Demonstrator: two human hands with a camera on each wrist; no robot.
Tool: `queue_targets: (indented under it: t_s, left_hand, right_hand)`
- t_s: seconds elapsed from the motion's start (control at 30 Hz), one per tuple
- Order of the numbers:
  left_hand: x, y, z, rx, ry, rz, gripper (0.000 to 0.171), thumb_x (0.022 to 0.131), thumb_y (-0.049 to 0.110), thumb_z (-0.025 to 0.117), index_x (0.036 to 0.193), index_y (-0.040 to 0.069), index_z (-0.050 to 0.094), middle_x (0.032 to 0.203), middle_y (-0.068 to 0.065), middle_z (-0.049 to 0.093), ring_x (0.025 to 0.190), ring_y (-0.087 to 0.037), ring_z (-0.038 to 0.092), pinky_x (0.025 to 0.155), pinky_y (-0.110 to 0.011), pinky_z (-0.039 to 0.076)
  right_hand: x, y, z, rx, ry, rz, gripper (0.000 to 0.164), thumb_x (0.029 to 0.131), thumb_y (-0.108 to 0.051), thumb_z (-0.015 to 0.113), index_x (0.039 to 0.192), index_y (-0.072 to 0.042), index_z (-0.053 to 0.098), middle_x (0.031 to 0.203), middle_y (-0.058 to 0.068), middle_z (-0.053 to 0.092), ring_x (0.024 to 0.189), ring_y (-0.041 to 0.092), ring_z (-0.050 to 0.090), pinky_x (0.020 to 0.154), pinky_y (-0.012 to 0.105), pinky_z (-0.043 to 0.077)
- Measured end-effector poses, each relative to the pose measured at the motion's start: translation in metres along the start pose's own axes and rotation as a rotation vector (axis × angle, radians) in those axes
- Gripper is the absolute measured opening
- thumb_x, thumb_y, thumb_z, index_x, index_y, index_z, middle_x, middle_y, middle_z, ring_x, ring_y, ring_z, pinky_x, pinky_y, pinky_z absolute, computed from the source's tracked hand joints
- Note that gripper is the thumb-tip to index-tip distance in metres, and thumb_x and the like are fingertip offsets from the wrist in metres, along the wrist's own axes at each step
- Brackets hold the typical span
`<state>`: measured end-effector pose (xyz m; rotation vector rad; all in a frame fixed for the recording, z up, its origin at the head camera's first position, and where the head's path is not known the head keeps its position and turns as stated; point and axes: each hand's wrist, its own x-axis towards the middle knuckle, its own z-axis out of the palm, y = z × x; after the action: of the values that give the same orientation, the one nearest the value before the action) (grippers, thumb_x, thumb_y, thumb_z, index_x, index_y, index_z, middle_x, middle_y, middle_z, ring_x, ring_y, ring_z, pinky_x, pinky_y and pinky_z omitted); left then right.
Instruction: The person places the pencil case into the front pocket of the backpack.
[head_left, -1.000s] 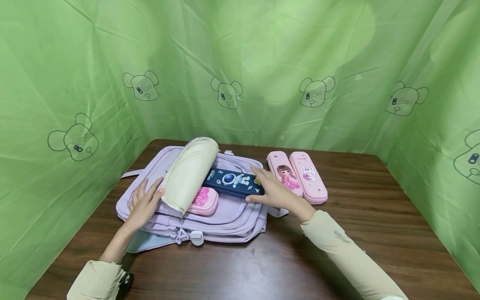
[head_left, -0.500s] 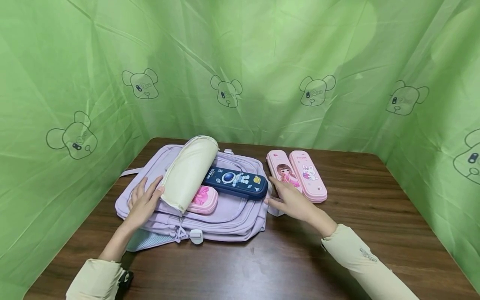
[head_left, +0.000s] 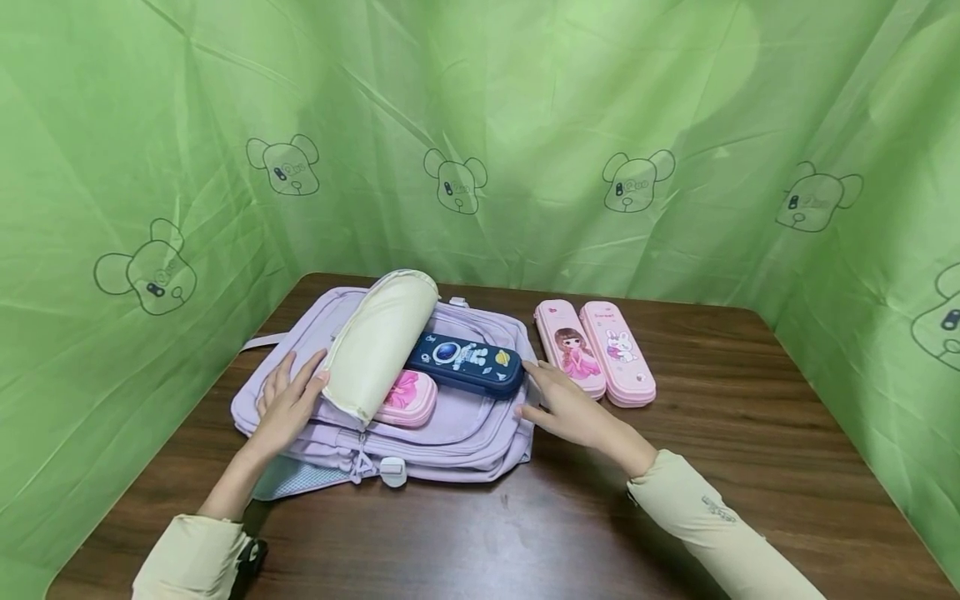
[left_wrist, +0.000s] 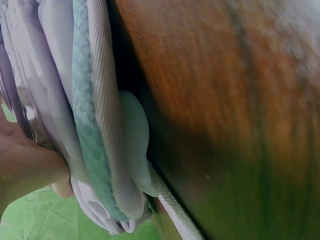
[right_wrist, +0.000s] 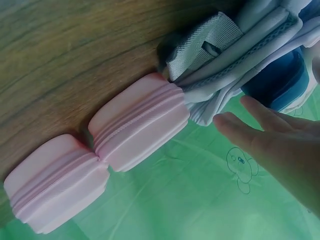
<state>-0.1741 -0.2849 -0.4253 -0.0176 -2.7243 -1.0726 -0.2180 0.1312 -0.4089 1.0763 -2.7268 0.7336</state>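
Note:
A lilac backpack (head_left: 457, 454) lies flat on the table, its cream-lined flap (head_left: 382, 346) folded over. From under the flap sticks a dark blue pencil case (head_left: 480, 379) with an astronaut print; its left end is hidden. Below it the end of a pink pencil case (head_left: 412, 398) shows. My left hand (head_left: 288, 408) rests on the bag with fingers spread, thumb at the flap's edge. My right hand (head_left: 566, 404) has its fingers extended, fingertips right at the blue case's outer end. In the right wrist view the blue case (right_wrist: 277, 82) appears just beyond the fingertips.
Two more pink pencil cases, one with a doll print (head_left: 573, 354) and one with a rabbit print (head_left: 618, 358), lie side by side right of the bag. A strap buckle (head_left: 393, 472) hangs at the bag's front. Green curtains (head_left: 525, 100) enclose the wooden table (head_left: 750, 417).
My right hand let go of the blue pencil case and drew back right, then came left again to its end. The case has slid slightly left, farther under the flap. My left hand stays put.

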Motion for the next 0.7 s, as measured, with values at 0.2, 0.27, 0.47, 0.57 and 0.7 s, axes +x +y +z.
queue_targets:
  t_s: [0.2, 0.27, 0.47, 0.57, 0.7]
  left_hand:
    - [0.0, 0.0, 0.0, 0.0, 0.0, 0.0, 0.057, 0.099, 0.046, 0.034, 0.147, 0.014, 0.03, 0.151, -0.025, 0.002, 0.132, -0.05, -0.005, 0.093, -0.071, -0.004]
    - [0.001, 0.0, 0.0, 0.0, 0.0, 0.001, 0.057, 0.099, 0.046, 0.034, 0.147, 0.014, 0.03, 0.151, -0.025, 0.002, 0.132, -0.05, -0.005, 0.093, -0.071, -0.004]
    - [0.001, -0.001, 0.0, 0.002, 0.001, 0.002, 0.057, 0.099, 0.045, 0.034, 0.147, 0.014, 0.03, 0.151, -0.025, 0.002, 0.132, -0.05, -0.005, 0.093, -0.071, -0.005]
    - [0.001, 0.0, 0.0, 0.002, 0.002, -0.001, 0.057, 0.099, 0.046, 0.034, 0.147, 0.014, 0.03, 0.151, -0.025, 0.002, 0.132, -0.05, -0.005, 0.093, -0.071, -0.005]
    - [0.001, -0.001, 0.001, 0.0, 0.005, -0.002, 0.057, 0.099, 0.045, 0.034, 0.147, 0.014, 0.03, 0.151, -0.025, 0.002, 0.132, -0.051, -0.005, 0.093, -0.071, -0.005]
  right_hand:
    - [0.006, -0.002, 0.003, 0.021, -0.018, 0.035, 0.071, 0.087, -0.034, 0.065, 0.137, 0.009, 0.038, 0.136, 0.026, 0.043, 0.13, 0.042, 0.03, 0.106, 0.05, 0.025]
    - [0.009, -0.001, 0.004, 0.032, -0.023, 0.037, 0.071, 0.087, -0.034, 0.065, 0.136, 0.009, 0.038, 0.136, 0.027, 0.042, 0.13, 0.043, 0.029, 0.106, 0.051, 0.025]
    - [0.015, -0.003, 0.008, 0.039, -0.05, 0.051, 0.073, 0.088, -0.036, 0.063, 0.138, 0.009, 0.035, 0.138, 0.028, 0.039, 0.131, 0.042, 0.028, 0.107, 0.049, 0.023]
    - [0.019, -0.004, 0.01, 0.04, -0.05, 0.041, 0.073, 0.088, -0.036, 0.063, 0.137, 0.01, 0.035, 0.137, 0.031, 0.037, 0.131, 0.042, 0.03, 0.107, 0.049, 0.024]
    - [0.025, -0.006, 0.014, 0.028, -0.044, 0.028, 0.073, 0.088, -0.035, 0.063, 0.136, 0.011, 0.036, 0.136, 0.032, 0.038, 0.129, 0.042, 0.033, 0.106, 0.049, 0.026]
